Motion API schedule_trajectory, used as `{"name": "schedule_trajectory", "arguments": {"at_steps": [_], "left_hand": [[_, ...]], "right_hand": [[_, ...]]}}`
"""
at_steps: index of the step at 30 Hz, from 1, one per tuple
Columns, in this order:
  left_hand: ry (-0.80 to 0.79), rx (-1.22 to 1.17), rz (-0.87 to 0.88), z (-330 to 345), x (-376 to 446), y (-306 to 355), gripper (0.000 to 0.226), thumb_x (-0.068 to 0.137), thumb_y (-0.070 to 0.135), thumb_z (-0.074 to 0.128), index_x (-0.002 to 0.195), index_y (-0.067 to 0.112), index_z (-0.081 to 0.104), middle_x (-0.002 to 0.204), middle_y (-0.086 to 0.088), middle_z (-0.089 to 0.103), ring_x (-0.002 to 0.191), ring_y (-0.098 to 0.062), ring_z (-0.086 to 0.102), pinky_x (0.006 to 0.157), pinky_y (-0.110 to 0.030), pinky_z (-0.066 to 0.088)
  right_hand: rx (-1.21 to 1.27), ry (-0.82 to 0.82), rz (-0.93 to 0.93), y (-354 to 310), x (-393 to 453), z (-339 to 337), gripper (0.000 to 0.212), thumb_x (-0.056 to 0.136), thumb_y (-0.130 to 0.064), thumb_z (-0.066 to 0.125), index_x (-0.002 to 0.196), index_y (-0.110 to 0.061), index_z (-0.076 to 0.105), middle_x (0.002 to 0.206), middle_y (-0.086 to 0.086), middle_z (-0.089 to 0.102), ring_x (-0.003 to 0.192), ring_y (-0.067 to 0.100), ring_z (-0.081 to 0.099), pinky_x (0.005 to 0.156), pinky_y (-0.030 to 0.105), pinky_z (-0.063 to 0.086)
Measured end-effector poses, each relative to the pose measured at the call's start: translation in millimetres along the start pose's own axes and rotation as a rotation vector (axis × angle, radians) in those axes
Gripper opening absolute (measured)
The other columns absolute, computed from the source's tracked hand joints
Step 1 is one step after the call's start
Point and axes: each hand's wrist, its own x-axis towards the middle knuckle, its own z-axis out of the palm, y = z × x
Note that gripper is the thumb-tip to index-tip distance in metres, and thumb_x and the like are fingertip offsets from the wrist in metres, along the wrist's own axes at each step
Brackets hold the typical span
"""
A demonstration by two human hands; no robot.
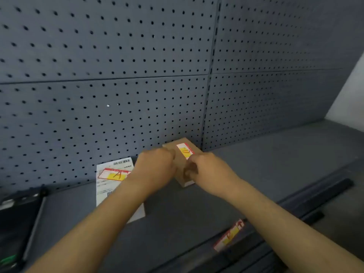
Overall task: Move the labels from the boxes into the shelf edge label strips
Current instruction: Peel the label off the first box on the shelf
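Nearest us, below and just right of our right forearm, a red, white and yellow paper label (229,235) already sits in the dark plastic shelf edge label strip (307,201), so we judge one label placed and at least two left.

Further in, both our hands meet on a small brown cardboard box (182,168) standing on the matte grey metal shelf (266,164). Our left hand (155,168) is curled closed against the box's left side, seemingly steadying it. Our right hand (208,170) is bunched at the box's right edge, its fingertips (192,159) touching the lower end of the red-bordered yellow label (185,150) on the box top; we cannot tell whether they have pinched it, as motion blur softens the contact. That label appears flat on the plain card.

Left of our left wrist, a white printed shipping sheet on a second box (114,180) carries a matching label marked "A" (115,174), untouched.

Beyond both hands rises the grey perforated pegboard back panel (118,75), dull and evenly holed.
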Motion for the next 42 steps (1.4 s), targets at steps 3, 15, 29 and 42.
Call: {"name": "schedule_trajectory", "arguments": {"at_steps": [3, 15, 29, 42], "left_hand": [[0.024, 0.015, -0.108, -2.5, 0.0, -35.4, 0.024, 0.093, 0.037, 0.051, 0.109, 0.019, 0.058, 0.106, -0.003, 0.066, 0.093, -0.023, 0.063, 0.077, -0.033, 0.051], [-0.065, 0.081, -0.39, 4.7, -33.3, -111.9, 0.027, 0.093, 0.037, 0.051, 0.112, 0.018, 0.058, 0.108, -0.003, 0.066, 0.094, -0.023, 0.063, 0.076, -0.033, 0.049], [-0.03, 0.08, -0.323, -2.7, -44.9, -109.2, 0.03, 0.094, 0.039, 0.05, 0.116, 0.02, 0.056, 0.113, -0.002, 0.066, 0.098, -0.021, 0.064, 0.081, -0.034, 0.051], [0.002, 0.076, -0.409, -46.4, -112.9, -88.5, 0.027, 0.093, 0.034, 0.05, 0.114, 0.017, 0.056, 0.111, -0.004, 0.064, 0.097, -0.024, 0.062, 0.079, -0.034, 0.048]], "right_hand": [[0.082, -0.027, -0.06, -19.8, 26.5, 12.8, 0.021, 0.093, -0.023, 0.054, 0.109, -0.014, 0.065, 0.106, 0.011, 0.066, 0.096, 0.027, 0.06, 0.075, 0.034, 0.052], [0.33, -0.09, 0.012, -98.9, 107.5, 92.6, 0.031, 0.086, -0.036, 0.066, 0.104, -0.012, 0.061, 0.108, 0.008, 0.061, 0.096, 0.026, 0.063, 0.079, 0.042, 0.057], [0.334, -0.072, 0.065, -96.5, 90.3, 65.6, 0.018, 0.088, -0.015, 0.061, 0.098, -0.004, 0.071, 0.1, 0.014, 0.071, 0.091, 0.028, 0.067, 0.077, 0.042, 0.058], [0.253, 0.042, -0.093, -125.0, 20.5, 16.5, 0.013, 0.092, -0.016, 0.056, 0.102, -0.013, 0.063, 0.101, 0.007, 0.069, 0.085, 0.024, 0.065, 0.071, 0.038, 0.056]]}}
